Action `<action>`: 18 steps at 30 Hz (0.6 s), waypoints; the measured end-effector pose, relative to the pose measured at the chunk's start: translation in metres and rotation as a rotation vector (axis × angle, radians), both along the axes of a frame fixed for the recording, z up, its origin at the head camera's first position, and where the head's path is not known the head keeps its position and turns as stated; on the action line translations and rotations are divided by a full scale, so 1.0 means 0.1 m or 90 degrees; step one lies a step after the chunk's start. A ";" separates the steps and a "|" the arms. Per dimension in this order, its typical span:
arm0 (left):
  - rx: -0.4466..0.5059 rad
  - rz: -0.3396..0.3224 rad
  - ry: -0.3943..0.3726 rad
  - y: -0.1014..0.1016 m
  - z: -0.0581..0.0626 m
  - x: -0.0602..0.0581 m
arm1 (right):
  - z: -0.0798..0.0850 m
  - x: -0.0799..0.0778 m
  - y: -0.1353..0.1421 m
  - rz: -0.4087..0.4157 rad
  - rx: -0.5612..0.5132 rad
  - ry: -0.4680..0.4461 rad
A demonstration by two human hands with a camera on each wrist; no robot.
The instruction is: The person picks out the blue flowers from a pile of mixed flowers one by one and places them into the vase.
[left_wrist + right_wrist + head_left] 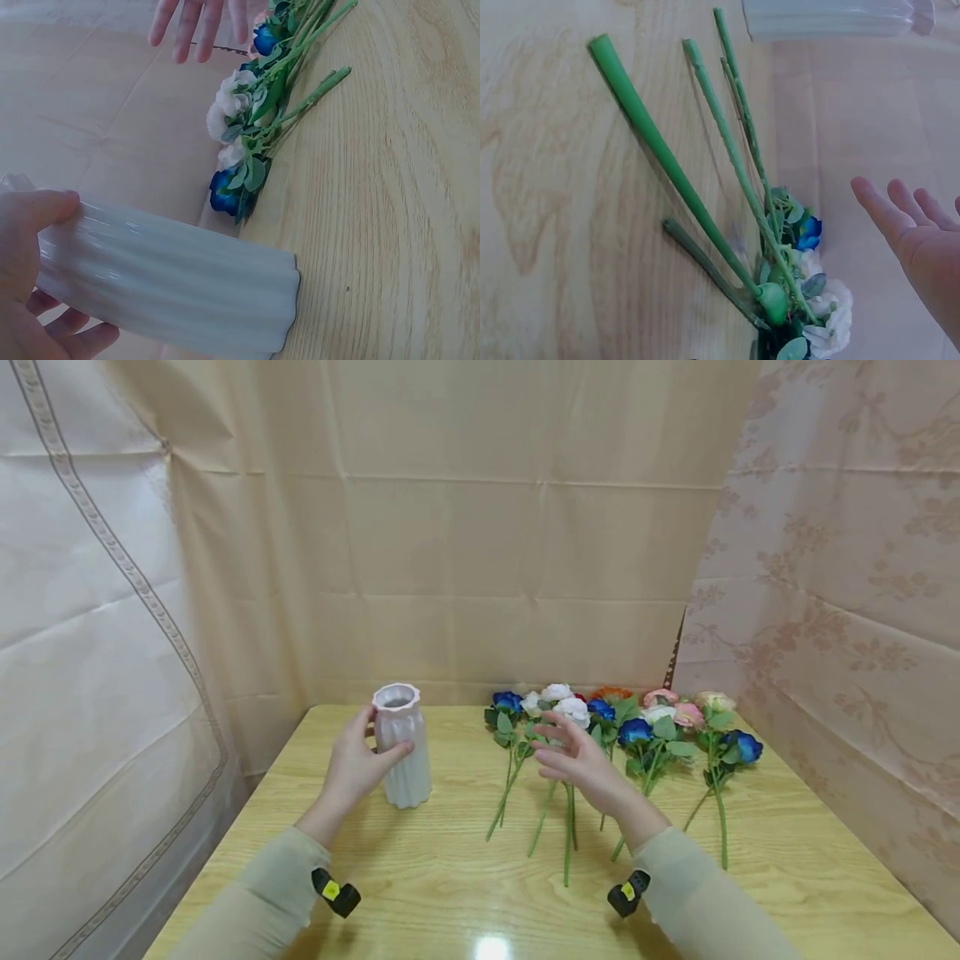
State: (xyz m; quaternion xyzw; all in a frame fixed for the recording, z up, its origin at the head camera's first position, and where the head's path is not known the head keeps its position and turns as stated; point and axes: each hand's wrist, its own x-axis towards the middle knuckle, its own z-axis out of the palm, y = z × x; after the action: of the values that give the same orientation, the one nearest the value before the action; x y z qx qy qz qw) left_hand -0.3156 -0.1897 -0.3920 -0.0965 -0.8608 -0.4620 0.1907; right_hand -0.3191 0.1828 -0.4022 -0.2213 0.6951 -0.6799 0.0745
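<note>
On the left part of the table stands a white fluted vase (pixel 406 764), upright with its wavy rim on top. My left hand (pixel 360 760) grips it near the top, thumb on the near side and fingers round the far side; the left wrist view shows the vase (pixel 180 274) resting on the wood. My right hand (pixel 577 760) hovers over the artificial flowers with fingers spread and holds nothing. Beneath it lie white roses (pixel 572 712) and a blue rose (pixel 635 732), their green stems (pixel 667 161) pointing toward me.
More flowers lie at the back right: an orange bloom (pixel 611 692), pink ones (pixel 688 716) and another blue rose (pixel 744 746). Beige cloth (pixel 510 543) hangs behind the wooden table (pixel 442 877), with patterned cloth (pixel 847 635) along the right side.
</note>
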 end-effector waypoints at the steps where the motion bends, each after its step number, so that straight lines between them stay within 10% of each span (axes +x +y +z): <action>1: 0.002 0.000 -0.001 0.00 0.00 0.00 | 0.01 0.00 0.01 0.000 -0.001 0.002; 18: -0.010 0.009 -0.024 0.01 0.06 -0.01 | 0.15 -0.10 0.00 0.019 -0.039 0.007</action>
State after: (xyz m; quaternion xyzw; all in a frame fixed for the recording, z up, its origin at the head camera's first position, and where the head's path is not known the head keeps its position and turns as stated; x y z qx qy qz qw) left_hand -0.3170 -0.1888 -0.3864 -0.0830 -0.8685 -0.4557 0.1767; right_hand -0.3290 0.1833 -0.3868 -0.2371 0.6712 -0.6985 0.0741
